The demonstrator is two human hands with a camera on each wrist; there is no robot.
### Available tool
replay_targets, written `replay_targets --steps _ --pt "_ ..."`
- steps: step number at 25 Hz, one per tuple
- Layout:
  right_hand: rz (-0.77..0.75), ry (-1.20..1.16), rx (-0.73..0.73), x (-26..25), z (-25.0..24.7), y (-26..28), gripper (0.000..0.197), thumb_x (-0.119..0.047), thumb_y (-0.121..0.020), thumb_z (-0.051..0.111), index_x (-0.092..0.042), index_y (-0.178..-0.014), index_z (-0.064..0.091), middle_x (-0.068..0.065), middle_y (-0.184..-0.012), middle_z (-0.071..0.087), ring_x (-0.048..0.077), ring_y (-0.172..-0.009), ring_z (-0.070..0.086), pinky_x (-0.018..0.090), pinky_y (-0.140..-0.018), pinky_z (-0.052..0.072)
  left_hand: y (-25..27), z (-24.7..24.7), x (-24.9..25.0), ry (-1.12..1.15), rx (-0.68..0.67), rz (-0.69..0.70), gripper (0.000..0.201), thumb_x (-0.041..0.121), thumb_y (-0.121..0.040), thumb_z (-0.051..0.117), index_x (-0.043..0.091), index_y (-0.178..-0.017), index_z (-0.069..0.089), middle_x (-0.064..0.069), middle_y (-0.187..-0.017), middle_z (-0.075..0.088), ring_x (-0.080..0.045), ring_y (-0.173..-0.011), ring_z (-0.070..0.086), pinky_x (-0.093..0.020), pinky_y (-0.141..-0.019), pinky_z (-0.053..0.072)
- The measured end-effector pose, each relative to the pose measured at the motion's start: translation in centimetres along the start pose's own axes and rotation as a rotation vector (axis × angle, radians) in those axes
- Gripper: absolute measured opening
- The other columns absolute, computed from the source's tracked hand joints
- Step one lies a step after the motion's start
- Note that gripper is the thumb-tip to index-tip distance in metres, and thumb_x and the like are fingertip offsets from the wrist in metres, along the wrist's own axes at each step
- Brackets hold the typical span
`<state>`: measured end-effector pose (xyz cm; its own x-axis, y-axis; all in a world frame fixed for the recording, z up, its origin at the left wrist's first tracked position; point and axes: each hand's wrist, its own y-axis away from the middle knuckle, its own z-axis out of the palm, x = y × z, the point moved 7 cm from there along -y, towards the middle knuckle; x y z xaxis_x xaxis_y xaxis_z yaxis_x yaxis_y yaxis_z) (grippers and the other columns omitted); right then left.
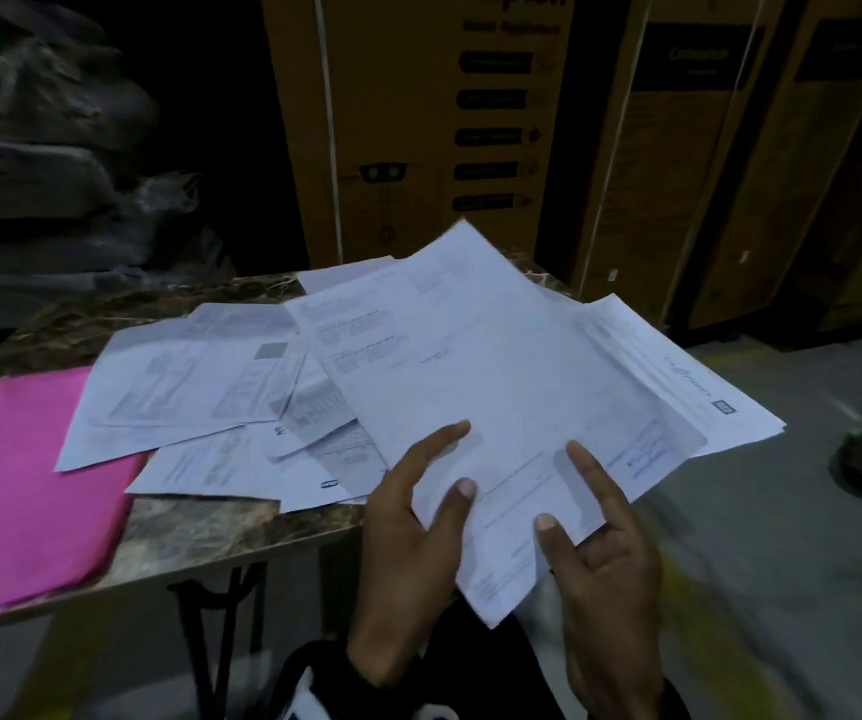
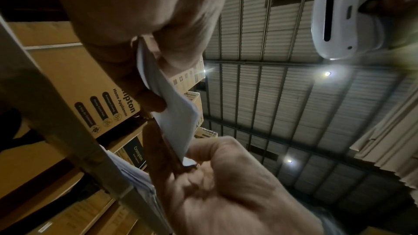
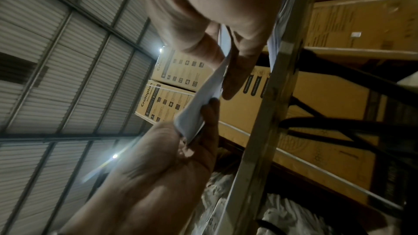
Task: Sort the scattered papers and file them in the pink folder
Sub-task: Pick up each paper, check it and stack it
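Right now both hands hold a fanned sheaf of papers (image 1: 512,387) at lower centre, the left hand (image 1: 408,532) and right hand (image 1: 605,543) each pinching its near corner, thumbs on top and fingers (image 1: 462,488) curled beneath; squaring the edges before adding more sheets would likely keep it from slipping. More loose papers (image 1: 195,387) overlap on the marble desk (image 1: 200,532), one lapping the shut pink folder (image 1: 18,475) at far left, which overhangs the desk's near edge, while open floor at lower right gives room to swing.
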<state>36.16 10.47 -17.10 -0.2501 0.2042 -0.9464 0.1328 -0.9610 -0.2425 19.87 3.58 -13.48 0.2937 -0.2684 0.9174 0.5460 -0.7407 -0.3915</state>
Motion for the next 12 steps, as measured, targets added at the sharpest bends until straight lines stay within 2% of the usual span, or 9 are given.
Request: replay_targets --steps 2,3,5,6,7,8,9,11,12 --pt "-0.008 0.026 0.054 -0.2 -2.2 -0.8 0.048 -0.002 -0.086 0.07 -0.036 -0.12 0.067 -0.007 -0.105 0.075 0.002 -0.081 0.067 0.017 -0.066 0.054 -0.5 0.8 -0.2 -0.019 -0.014 -0.01 0.038 0.002 -0.092 0.067 0.033 -0.113 0.072 0.024 -0.119 0.068 0.002 -0.121 0.056 -0.016 -0.102 0.043" --pt "-0.006 0.034 0.087 -0.3 -3.7 -1.5 0.049 -0.003 -0.087 0.07 -0.038 -0.121 0.067 0.004 -0.098 0.076 0.008 -0.076 0.063 0.023 -0.067 0.054 -0.8 1.4 -0.2 -0.028 -0.033 -0.02 0.039 0.001 -0.092 0.066 0.034 -0.111 0.073 0.025 -0.118 0.069 0.002 -0.121 0.056 -0.017 -0.102 0.042" --pt "-0.003 0.057 0.111 -0.5 -6.4 -3.0 0.05 -0.007 -0.089 0.07 -0.041 -0.125 0.065 0.035 -0.098 0.061 0.021 -0.079 0.051 0.037 -0.072 0.049 -1.5 2.6 -0.1 -0.054 -0.068 -0.018 0.039 0.0 -0.092 0.066 0.034 -0.108 0.074 0.026 -0.116 0.069 0.003 -0.12 0.056 -0.017 -0.103 0.042" --pt "-0.004 0.097 0.109 -0.7 -7.6 -3.8 0.047 -0.014 -0.088 0.07 -0.043 -0.125 0.065 0.043 -0.099 0.055 0.023 -0.078 0.045 0.04 -0.072 0.046 -2.1 3.4 0.0 -0.065 -0.086 -0.007 0.04 -0.001 -0.091 0.066 0.035 -0.108 0.074 0.026 -0.115 0.069 0.004 -0.119 0.057 -0.014 -0.102 0.042" --pt "-0.005 0.141 0.102 -0.9 -8.4 -4.5 0.045 -0.02 -0.088 0.071 -0.044 -0.125 0.064 0.047 -0.087 0.051 0.024 -0.076 0.042 0.041 -0.072 0.047 -2.6 4.0 0.2 -0.075 -0.099 0.007 0.04 -0.001 -0.091 0.067 0.035 -0.107 0.073 0.027 -0.114 0.069 0.005 -0.118 0.057 -0.01 -0.101 0.041" --pt "-0.01 0.177 0.1 -1.2 -9.4 -5.2 0.044 -0.023 -0.088 0.07 -0.045 -0.125 0.064 0.045 -0.077 0.051 0.024 -0.07 0.043 0.042 -0.075 0.051 -3.1 4.8 0.3 -0.083 -0.114 0.022 0.039 0.0 -0.09 0.068 0.035 -0.108 0.073 0.028 -0.114 0.069 0.006 -0.118 0.057 -0.01 -0.1 0.041" --pt "-0.021 0.207 0.106 -1.6 -10.2 -5.8 0.044 -0.02 -0.09 0.069 -0.045 -0.125 0.064 0.04 -0.075 0.055 0.022 -0.066 0.05 0.045 -0.077 0.058 -3.7 5.8 0.4 -0.087 -0.123 0.036 0.038 0.002 -0.09 0.069 0.035 -0.11 0.072 0.028 -0.115 0.068 0.006 -0.118 0.057 -0.013 -0.102 0.042" --pt "-0.066 0.273 0.139 -2.6 -11.4 -7.1 0.046 -0.01 -0.093 0.066 -0.04 -0.127 0.064 0.01 -0.064 0.069 0.016 -0.058 0.064 0.039 -0.071 0.061 -5.0 7.4 0.1 -0.079 -0.121 0.046 0.036 0.009 -0.089 0.073 0.033 -0.114 0.071 0.024 -0.118 0.068 0.003 -0.118 0.058 -0.025 -0.102 0.046" --pt "-0.093 0.308 0.158 -3.0 -11.9 -7.8 0.047 -0.008 -0.093 0.065 -0.039 -0.128 0.063 0.0 -0.068 0.072 0.016 -0.054 0.065 0.034 -0.066 0.061 -5.7 8.1 -0.2 -0.068 -0.112 0.04 0.035 0.012 -0.088 0.075 0.032 -0.117 0.07 0.021 -0.12 0.067 0.0 -0.117 0.059 -0.028 -0.1 0.05"
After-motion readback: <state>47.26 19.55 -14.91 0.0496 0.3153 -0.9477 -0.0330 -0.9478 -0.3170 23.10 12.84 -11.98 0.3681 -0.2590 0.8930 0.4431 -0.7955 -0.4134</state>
